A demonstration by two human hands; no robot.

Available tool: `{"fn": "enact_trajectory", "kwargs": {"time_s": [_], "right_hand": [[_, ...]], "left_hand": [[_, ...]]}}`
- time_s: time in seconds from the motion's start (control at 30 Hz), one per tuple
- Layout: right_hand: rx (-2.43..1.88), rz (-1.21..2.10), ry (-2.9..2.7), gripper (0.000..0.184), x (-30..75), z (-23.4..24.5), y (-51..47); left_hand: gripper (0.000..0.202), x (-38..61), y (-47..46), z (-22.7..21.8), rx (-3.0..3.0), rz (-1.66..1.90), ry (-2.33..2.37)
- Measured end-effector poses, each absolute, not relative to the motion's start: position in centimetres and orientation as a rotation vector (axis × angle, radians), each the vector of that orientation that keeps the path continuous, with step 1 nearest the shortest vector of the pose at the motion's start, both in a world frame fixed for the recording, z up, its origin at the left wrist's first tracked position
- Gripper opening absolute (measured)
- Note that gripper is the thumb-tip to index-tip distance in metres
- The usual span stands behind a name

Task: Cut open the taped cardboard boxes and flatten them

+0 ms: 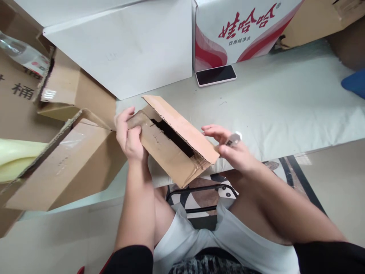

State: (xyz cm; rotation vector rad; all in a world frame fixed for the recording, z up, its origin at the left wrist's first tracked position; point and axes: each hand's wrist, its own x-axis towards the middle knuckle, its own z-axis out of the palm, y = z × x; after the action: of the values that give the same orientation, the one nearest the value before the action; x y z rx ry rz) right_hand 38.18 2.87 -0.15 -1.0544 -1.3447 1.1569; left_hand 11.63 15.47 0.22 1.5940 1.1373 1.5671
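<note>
Cardboard box (pixel 165 146), one, grasped by left hand (pixel 129 137), touched by right hand (pixel 232 150) holding one white-ended object (pixel 235 138). Brown, tilted, open, ragged-edged.

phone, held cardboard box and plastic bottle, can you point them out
Phone (pixel 216 75): head view, on its dark screen.
Cardboard box (pixel 168 150): head view, on its long side panel.
Plastic bottle (pixel 21 52): head view, on its clear side.

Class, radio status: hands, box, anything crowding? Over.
Left hand gripping cardboard box. Right hand at box's other end, holding pale object. Box partly open, dark gap showing. Other cartons close on left.
</note>
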Motion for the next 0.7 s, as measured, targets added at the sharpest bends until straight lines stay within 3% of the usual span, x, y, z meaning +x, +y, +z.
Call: {"fn": "enact_trajectory", "kwargs": {"time_s": [0.13, 0.37, 0.53, 0.7], "right_hand": [[-0.924, 0.831, -1.669, 0.037, 37.5, 0.4, 2.3], [-0.903, 0.722, -1.764, 0.031, 37.3, 0.5, 2.4], [-0.977, 0.825, -1.598, 0.039, 37.4, 0.3, 2.2], [-1.422, 1.052, -1.071, 0.023, 37.8, 0.6, 3.0]], "left_hand": [[0.032, 12.1, 15.3, 0.5, 1.753, 1.677, 1.129], [0.036, 11.6, 14.4, 1.7, 2.15, 1.452, 1.005], [0.035, 11.5, 14.3, 1.8, 2.216, 1.385, 0.97], [0.042, 11.5, 14.7, 1.2, 2.045, 1.554, 1.077]]}}
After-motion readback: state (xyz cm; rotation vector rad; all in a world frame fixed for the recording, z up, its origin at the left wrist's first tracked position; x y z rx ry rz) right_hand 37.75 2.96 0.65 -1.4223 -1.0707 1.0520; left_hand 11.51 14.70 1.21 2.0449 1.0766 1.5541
